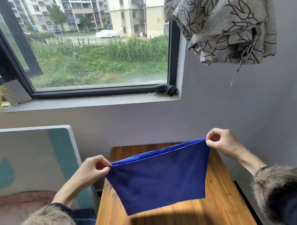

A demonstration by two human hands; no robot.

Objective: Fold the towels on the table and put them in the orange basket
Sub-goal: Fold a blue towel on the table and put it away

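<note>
One blue towel (159, 179) hung in the air above one wooden table (223, 211), left hand (92, 168) pinched its upper left corner, right hand (222, 141) pinched its upper right corner, two fur-trimmed cuffs (276, 182), one window (93, 45), one patterned curtain (226, 21) bunched up at the right.

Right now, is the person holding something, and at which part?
Yes: the blue towel, raised above the wooden table. The left hand and right hand each pinch one top corner.
</note>
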